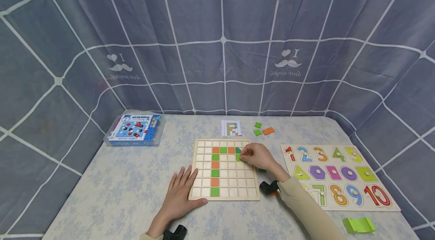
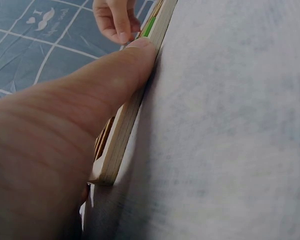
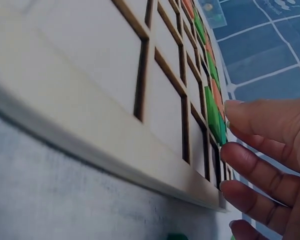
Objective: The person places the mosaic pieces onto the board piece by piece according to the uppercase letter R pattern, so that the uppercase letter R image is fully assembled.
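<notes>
A wooden grid board (image 1: 234,198) lies mid-table. Orange and green square tiles (image 1: 215,173) fill a column on its left and part of an upper row. My left hand (image 1: 180,194) rests with fingers spread at the board's left side; in the left wrist view its thumb (image 2: 115,75) touches the front edge. Over the upper right of the board is my right hand (image 1: 259,156), its thumb and fingertips beside a bright green tile (image 3: 212,112) and a dark green piece (image 3: 222,131). Nothing shows clearly between those fingertips.
Behind the board are a pattern card (image 1: 231,128), green tiles (image 1: 258,125) and orange tiles (image 1: 268,130). A number-and-shape puzzle (image 1: 340,177) lies right, with a light green block (image 1: 359,225) before it. A boxed molecule set (image 1: 134,130) sits far left.
</notes>
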Motion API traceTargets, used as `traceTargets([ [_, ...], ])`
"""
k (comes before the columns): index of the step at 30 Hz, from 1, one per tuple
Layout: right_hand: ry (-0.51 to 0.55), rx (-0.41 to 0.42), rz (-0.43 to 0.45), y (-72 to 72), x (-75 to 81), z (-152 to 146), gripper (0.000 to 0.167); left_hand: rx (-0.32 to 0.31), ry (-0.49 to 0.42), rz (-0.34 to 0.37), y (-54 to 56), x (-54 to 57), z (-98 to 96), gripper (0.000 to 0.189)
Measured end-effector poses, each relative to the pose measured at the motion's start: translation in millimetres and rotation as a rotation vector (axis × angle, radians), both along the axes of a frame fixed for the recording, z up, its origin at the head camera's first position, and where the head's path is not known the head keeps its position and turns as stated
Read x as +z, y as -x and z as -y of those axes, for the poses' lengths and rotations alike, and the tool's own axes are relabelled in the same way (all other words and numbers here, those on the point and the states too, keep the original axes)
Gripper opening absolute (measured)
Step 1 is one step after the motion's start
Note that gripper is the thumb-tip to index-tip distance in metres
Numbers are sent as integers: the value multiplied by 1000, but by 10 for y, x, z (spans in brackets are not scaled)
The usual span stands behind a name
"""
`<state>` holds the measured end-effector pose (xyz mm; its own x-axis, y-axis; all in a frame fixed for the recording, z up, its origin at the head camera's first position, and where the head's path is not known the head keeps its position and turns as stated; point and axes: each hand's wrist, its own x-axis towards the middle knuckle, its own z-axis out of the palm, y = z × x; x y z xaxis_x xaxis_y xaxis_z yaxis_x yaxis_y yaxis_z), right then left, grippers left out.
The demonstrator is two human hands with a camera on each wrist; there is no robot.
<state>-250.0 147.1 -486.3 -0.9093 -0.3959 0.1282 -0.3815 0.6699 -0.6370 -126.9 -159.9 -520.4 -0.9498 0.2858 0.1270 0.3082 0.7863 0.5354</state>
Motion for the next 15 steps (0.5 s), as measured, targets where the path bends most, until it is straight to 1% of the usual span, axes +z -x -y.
traceTargets([
  [5,19,-24,-13,-75,42,-98,7,-3,-9,-10,-8,8,-7,97],
  [9,24,-17,-28,-133,87,-228,4,-6,-8,-27,-16,20,-12,96],
  [12,-2,-18,-24,-165,117,-332,3,-8,-10,-24,-18,30,-11,96],
  [15,-35,-29,-1,-177,136,-427,5,-8,-9,-10,-19,34,-5,96],
])
